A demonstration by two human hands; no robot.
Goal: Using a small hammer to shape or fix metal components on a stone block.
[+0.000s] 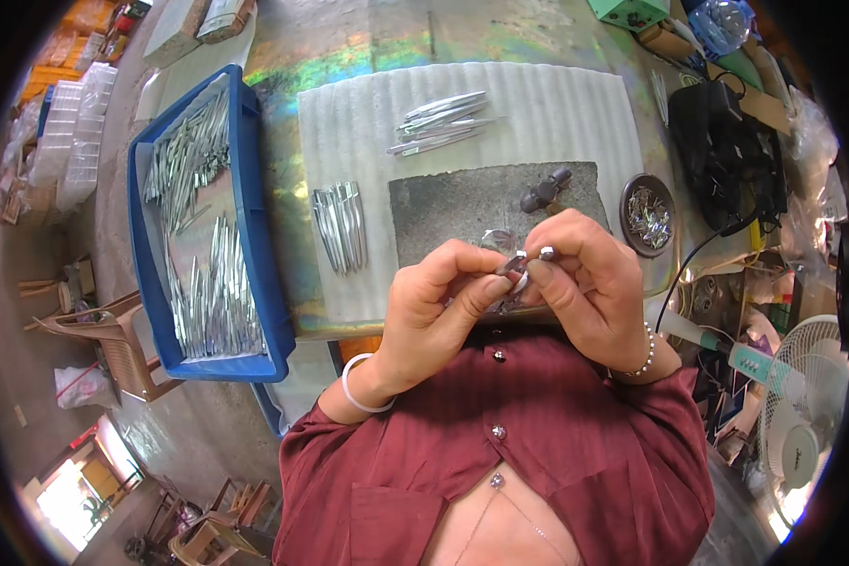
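- Head view: both hands close tog. by the table's (368, 42) near edge, over near side of dark grey mat (424, 212).
- L hand (443, 297): thumb + index pinched tight on small shiny metal pc (515, 263), partly hidden by fingers; white bangle (351, 387) on wrist.
- R hand (585, 283): thumb + index also closed, on small dark-tipped pc (547, 253), tip poking out btwn them. It's just beside the metal pc; can't tell if the two touch.
- Mat sits on white foam sheet (557, 113), toward sheet's near edge. Dark hammer-like tool (544, 191) on mat nr its far R corner, partly hidden by R hand.
- Slim silver pcs, 2 bunches on sheet: far bunch (443, 121) nr far edge, approx. mid; side bunch (339, 226) nr L edge, lined up side by side.
- Round brown dish (645, 180) w/ small metal bits (649, 219), at sheet's R edge.
- Blue tray (248, 170) beyond sheet's L edge, w/ lots more slim silver pcs: far heap (193, 146) + near heap (219, 292).
- Black bag (726, 151) R of dish; fan (802, 396) off table's near R corner.
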